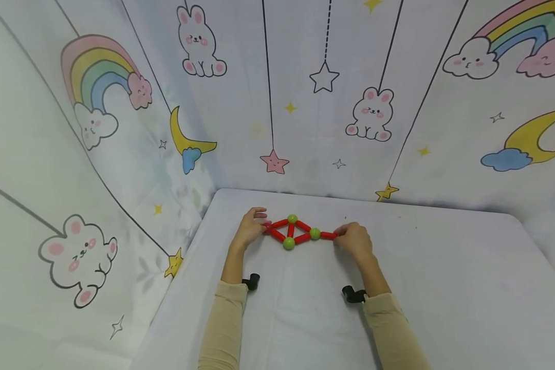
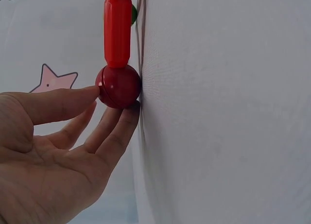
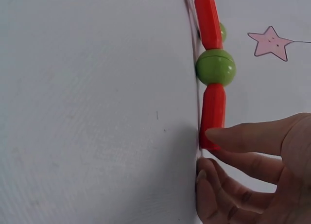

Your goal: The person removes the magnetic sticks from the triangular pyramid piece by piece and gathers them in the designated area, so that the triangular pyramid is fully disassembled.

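Observation:
A flat shape of red rods point(image 1: 302, 239) and balls lies on the white table. Its three green balls point(image 1: 315, 234) sit at the top, bottom and right corners, and a red ball point(image 2: 119, 86) forms the left corner. My left hand point(image 1: 251, 226) holds that red ball between thumb and fingers. From the right green ball point(image 3: 215, 67) a single red rod point(image 3: 214, 112) points outward to the right. Its free end is pinched by my right hand point(image 1: 354, 238), thumb on top; the fingers behind are partly hidden.
The white table point(image 1: 444, 288) stretches out to the right and toward me. Behind and at the left hangs a pale cloth point(image 1: 240, 123) printed with bunnies, stars and rainbows. Each wrist carries a small black camera point(image 1: 353, 294).

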Available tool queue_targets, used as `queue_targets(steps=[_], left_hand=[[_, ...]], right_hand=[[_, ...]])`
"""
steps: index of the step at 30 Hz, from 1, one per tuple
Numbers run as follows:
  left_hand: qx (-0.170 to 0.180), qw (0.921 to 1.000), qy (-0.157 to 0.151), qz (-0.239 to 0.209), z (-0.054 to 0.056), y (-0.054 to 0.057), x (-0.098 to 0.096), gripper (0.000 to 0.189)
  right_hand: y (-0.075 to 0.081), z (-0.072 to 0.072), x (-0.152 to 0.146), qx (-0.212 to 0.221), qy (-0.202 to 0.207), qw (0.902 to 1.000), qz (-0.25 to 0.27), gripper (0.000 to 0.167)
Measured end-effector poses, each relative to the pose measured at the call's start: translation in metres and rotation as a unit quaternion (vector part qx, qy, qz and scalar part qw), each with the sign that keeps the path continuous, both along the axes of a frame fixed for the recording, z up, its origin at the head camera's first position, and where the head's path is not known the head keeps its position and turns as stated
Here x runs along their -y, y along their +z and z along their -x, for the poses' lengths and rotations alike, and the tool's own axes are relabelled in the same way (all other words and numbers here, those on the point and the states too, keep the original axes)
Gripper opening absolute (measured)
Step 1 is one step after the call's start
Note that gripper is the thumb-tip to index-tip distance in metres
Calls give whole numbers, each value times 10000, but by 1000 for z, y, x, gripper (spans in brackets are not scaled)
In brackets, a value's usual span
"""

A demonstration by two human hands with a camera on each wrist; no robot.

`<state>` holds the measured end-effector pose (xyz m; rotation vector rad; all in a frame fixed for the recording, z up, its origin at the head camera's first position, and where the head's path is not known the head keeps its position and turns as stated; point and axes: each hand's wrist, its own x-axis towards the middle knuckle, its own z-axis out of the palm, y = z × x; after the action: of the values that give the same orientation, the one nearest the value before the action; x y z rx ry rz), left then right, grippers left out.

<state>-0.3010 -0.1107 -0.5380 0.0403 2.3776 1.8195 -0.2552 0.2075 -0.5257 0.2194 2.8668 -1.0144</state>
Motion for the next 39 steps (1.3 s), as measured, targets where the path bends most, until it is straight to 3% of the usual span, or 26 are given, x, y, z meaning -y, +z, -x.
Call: queue_targets(steps=[6,10,17,21,33,39], left_hand=[[-28,10000,68,-48,2,3,3,61],[16,9999,54,-86,2,4,2,61],[27,9998,176,-14,2,1,4,61],[83,9997,226,-56,1,0,5,61],[199,9982,457,-339,-4,-4,2,69],[268,9965,437,-659,-2,-4,3,73]], right_hand=[[9,1,9,-255,39,9997,-31,30],[20,1,20,-644,63,9978,159,31],[27,2,52,-1572,561,9852,391,29],[25,3,70,-1865,842,9772,567,31],[16,13,107,-1953,1313,9628,1326,42],[12,17,121,-1897,1469,9615,1339,47]])
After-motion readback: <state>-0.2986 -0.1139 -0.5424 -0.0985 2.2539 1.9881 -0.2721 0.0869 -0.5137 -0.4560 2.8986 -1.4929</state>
